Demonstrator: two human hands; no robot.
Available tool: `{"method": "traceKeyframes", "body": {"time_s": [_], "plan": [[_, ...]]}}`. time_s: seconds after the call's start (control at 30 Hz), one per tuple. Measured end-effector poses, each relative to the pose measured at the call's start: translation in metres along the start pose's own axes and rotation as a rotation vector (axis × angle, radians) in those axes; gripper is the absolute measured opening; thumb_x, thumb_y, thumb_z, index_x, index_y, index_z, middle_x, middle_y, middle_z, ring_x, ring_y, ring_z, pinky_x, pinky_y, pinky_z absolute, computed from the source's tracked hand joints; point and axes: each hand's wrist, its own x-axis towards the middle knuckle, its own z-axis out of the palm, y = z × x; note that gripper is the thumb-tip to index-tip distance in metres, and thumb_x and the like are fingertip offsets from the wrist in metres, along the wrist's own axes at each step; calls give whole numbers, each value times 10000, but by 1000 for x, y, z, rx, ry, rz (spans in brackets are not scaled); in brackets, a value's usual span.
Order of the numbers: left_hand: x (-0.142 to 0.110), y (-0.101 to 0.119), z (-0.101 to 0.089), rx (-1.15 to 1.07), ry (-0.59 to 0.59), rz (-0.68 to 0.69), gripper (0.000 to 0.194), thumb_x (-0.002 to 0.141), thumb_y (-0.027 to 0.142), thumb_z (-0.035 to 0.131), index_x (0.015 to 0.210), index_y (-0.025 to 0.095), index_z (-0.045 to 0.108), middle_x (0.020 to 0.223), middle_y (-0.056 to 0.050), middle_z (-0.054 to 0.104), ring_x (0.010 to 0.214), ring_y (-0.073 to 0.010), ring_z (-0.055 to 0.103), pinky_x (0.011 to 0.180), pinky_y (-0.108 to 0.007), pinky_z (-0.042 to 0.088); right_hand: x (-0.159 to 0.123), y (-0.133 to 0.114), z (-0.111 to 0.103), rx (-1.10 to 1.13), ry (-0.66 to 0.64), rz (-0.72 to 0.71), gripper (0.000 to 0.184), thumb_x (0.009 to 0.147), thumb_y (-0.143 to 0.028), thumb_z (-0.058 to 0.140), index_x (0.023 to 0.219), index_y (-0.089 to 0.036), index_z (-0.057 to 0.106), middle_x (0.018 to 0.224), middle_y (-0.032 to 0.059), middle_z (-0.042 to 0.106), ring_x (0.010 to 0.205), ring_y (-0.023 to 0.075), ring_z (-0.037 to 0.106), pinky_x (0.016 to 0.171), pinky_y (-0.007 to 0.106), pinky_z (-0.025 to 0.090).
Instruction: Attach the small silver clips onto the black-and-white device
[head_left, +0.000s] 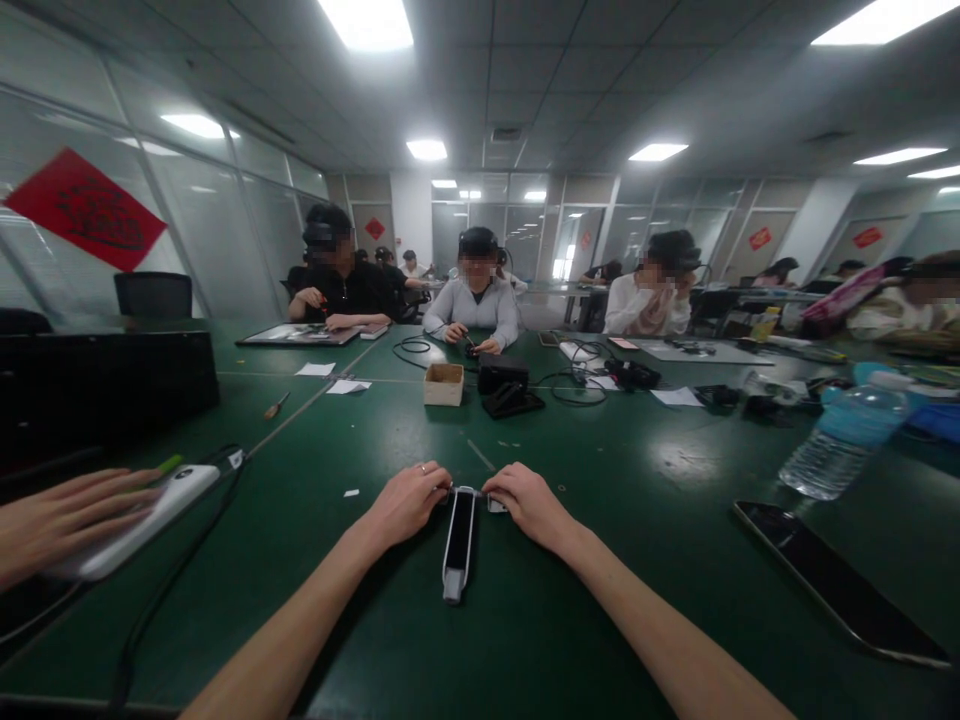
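On the green table in front of me lies a narrow, long device (459,545) with a white frame, a dark middle and a grey end piece towards me. My left hand (407,503) is at its far left corner, fingers closed together; what they pinch is mostly hidden. On the other side, my right hand (531,505) is closed on a small whitish piece (496,504), just right of the device's far end. Both hands rest low, close to the table top.
Another person's hand (82,515) lies over a white power strip (187,490) at left. A phone (832,580) and water bottle (844,430) are at right. Ahead stand a small cardboard box (444,385) and a black stand (504,382). People sit across the table.
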Motion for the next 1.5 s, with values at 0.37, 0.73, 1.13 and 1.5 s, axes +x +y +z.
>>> {"method": "traceKeyframes", "body": {"time_s": [0.37, 0.73, 1.13, 1.5], "plan": [[-2, 1, -1, 17, -5, -42, 136, 899, 172, 458, 942, 208, 581, 959, -34, 609, 905, -185, 570, 777, -281, 424, 0, 2, 8, 3, 46, 70, 136, 888, -212, 556, 896, -169, 685, 917, 58, 665, 903, 188, 558, 815, 298, 437], [-3, -1, 0, -15, 1, -22, 122, 875, 189, 458, 922, 197, 570, 926, -36, 599, 833, -178, 568, 729, -283, 431, -2, -6, 9, 71, 39, 69, 151, 889, -231, 547, 927, -187, 687, 957, 60, 657, 936, 204, 537, 822, 332, 418], [-1, -4, 0, -11, -55, -61, 123, 877, 253, 472, 924, 194, 569, 910, -38, 604, 799, -175, 577, 700, -278, 439, 1, 11, -1, -32, -2, -55, 194, 915, -235, 515, 998, -197, 686, 1004, 59, 663, 954, 195, 552, 829, 323, 417], [-1, -10, -2, -20, -57, -63, 167, 875, 283, 490, 966, 213, 612, 957, -41, 622, 848, -191, 600, 727, -294, 442, -20, 71, -62, -271, -122, 303, 223, 872, -220, 525, 1018, -195, 691, 1031, 78, 679, 968, 203, 598, 850, 306, 430]]}}
